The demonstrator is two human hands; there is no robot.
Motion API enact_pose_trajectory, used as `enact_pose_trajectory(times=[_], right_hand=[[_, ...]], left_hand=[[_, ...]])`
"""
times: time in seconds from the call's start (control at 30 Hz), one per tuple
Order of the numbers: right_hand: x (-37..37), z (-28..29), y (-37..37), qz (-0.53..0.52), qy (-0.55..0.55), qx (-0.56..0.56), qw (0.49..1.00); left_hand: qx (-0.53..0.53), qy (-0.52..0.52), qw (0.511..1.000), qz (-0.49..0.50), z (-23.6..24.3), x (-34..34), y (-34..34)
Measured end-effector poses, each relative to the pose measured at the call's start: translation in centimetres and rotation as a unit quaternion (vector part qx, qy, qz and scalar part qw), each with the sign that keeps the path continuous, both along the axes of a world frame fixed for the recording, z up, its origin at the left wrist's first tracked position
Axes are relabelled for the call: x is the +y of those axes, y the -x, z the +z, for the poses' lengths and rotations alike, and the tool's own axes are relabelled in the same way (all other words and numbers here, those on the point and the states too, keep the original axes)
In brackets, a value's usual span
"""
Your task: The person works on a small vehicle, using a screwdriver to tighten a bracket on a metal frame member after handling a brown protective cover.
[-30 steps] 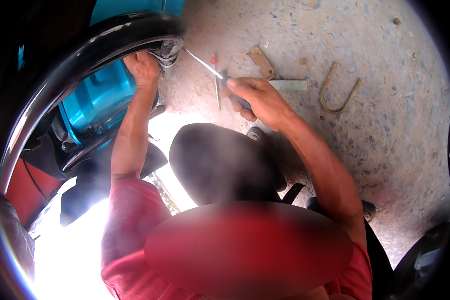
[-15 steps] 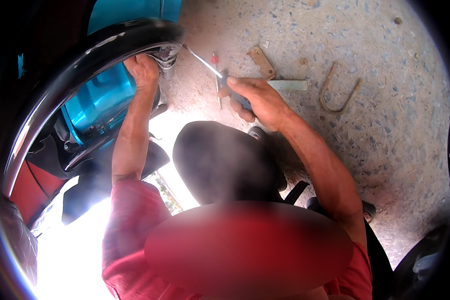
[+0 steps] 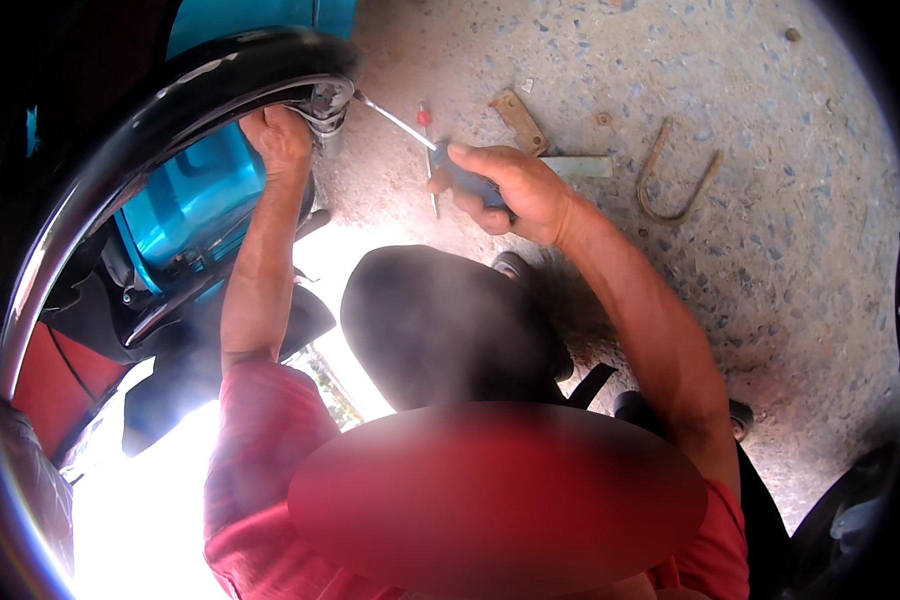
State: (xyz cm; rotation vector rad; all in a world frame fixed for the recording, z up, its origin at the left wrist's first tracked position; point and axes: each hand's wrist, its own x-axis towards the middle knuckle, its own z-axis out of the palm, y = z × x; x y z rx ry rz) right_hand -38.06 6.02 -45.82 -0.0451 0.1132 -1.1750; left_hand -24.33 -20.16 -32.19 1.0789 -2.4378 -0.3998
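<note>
My right hand is closed round the dark grey-blue handle of a screwdriver. Its bright shaft slants up and left, and the tip meets the end of a curved, glossy black bar on a vehicle. Beneath that bar end, my left hand is curled against the underside, beside a round metal fitting. Its fingertips are hidden, so what it grips cannot be made out. A blue body panel lies behind my left wrist.
On the speckled concrete floor lie a thin tool with a red end, a rusty plate with holes, a pale flat strip and a rusty U-shaped rod. My dark-clothed knee stands between my arms.
The whole view has shifted slightly, with the bar and floor items a little further left. Both hands keep the same hold, and the screwdriver tip stays at the bar end.
</note>
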Motion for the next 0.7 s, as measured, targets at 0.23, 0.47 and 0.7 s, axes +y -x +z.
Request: enact_pose_trajectory(times=[0.23,0.47,0.7], right_hand=[[0.2,1.3,-2.7,-0.203,-0.044,0.334,0.919],[0.4,1.8,-2.8,-0.309,-0.066,0.574,0.755],[0.5,0.5,-0.3,-0.113,-0.05,0.126,0.984]], left_hand=[[0.018,-0.014,0.999,0.032,0.2,1.8,1.7],[0.03,-0.021,0.999,0.037,0.0,1.4,1.1],[0.017,-0.016,0.999,0.03,0.0,1.1,1.0]])
